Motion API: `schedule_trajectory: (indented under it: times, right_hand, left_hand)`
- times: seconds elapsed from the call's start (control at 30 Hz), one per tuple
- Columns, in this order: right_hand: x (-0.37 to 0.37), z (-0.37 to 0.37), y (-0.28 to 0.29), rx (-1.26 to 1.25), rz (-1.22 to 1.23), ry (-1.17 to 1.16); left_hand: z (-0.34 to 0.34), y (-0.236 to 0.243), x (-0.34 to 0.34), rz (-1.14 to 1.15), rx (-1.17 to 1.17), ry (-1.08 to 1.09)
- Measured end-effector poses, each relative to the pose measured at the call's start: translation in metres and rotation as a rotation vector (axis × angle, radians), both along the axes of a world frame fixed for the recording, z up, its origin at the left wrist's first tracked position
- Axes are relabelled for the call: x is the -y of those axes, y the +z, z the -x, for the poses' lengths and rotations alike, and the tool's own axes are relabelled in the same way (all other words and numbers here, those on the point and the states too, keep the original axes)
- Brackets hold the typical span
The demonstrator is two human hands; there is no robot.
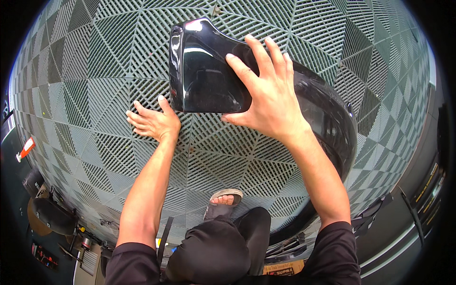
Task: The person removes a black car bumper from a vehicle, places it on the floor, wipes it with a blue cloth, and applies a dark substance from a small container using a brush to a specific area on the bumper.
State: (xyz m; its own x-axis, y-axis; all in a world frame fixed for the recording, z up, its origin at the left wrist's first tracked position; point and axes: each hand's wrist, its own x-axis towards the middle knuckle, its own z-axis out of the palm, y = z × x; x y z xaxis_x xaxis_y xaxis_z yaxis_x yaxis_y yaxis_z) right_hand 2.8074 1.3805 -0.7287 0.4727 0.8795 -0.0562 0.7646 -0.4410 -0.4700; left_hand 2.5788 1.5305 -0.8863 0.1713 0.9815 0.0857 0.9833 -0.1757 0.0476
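A long, glossy black curved panel (213, 85), which looks like a vehicle bumper or fender piece, lies on the floor. Its broad squared end is in front of me, and the rest bends away to the right and back toward my body. My right hand (273, 92) is spread over the top of that end, with the fingers apart and the thumb beside the near edge. Just left of the panel's corner is my left hand (156, 121), palm partly showing, fingers stretched out and holding nothing. Whether the left thumb touches the panel I cannot tell.
Slatted grey-green floor tiles (114, 57) spread all around. A red and white bottle-shaped item (26, 148) lies at the far left. Dark gear and tools (52, 213) crowd the lower left. A cardboard box (285, 269) sits near my knees, and a dark vehicle or cabinet (403, 237) stands at right.
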Motion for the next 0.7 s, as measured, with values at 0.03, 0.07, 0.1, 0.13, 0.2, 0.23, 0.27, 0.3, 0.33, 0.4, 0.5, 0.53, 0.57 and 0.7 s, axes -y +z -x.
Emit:
schedule_trajectory:
  times: [0.03, 0.07, 0.1, 0.13, 0.2, 0.23, 0.27, 0.3, 0.33, 0.4, 0.5, 0.53, 0.57, 0.7]
  right_hand:
    - [0.001, 0.001, -0.002, 0.004, -0.028, 0.002]
    - [0.001, 0.002, -0.003, 0.005, -0.06, 0.004]
    - [0.002, 0.002, -0.005, 0.007, -0.092, 0.005]
    - [0.003, 0.003, -0.006, 0.013, -0.111, 0.006]
    - [0.007, 0.004, -0.007, 0.026, -0.145, 0.005]
    - [0.008, 0.004, -0.008, 0.022, -0.153, 0.005]
    - [0.008, 0.004, -0.009, 0.018, -0.16, 0.003]
    - [0.009, 0.004, -0.01, 0.015, -0.168, 0.002]
    - [0.009, 0.003, -0.009, 0.02, -0.162, 0.0]
    - [0.006, 0.003, -0.007, 0.024, -0.161, -0.001]
    - [0.007, 0.004, -0.001, 0.038, -0.073, -0.075]
    - [0.009, 0.003, 0.0, 0.05, -0.06, -0.06]
    - [0.012, 0.005, 0.002, 0.04, -0.069, -0.048]
    - [0.031, 0.011, 0.014, 0.014, -0.044, -0.086]
  left_hand:
    - [-0.001, 0.0, 0.001, 0.008, 0.002, 0.002]
    - [0.0, 0.001, 0.0, 0.013, 0.002, 0.005]
    - [0.0, 0.001, 0.0, 0.013, 0.002, 0.005]
    - [0.0, 0.001, 0.0, 0.012, 0.002, 0.005]
    - [-0.001, 0.001, 0.0, 0.014, 0.005, 0.004]
    - [-0.001, 0.001, 0.0, 0.014, 0.008, 0.004]
    - [-0.001, 0.001, 0.0, 0.014, 0.011, 0.003]
    - [-0.001, 0.001, 0.0, 0.009, 0.008, 0.001]
    - [-0.001, 0.001, 0.001, 0.013, 0.006, 0.002]
    - [0.001, 0.002, -0.002, 0.007, -0.004, 0.008]
    - [-0.002, 0.001, 0.0, -0.004, -0.019, 0.004]
    - [-0.003, 0.001, 0.0, -0.001, -0.019, 0.004]
    - [-0.004, 0.001, 0.0, 0.008, -0.02, 0.005]
    - [-0.002, 0.003, 0.001, 0.028, -0.013, 0.015]
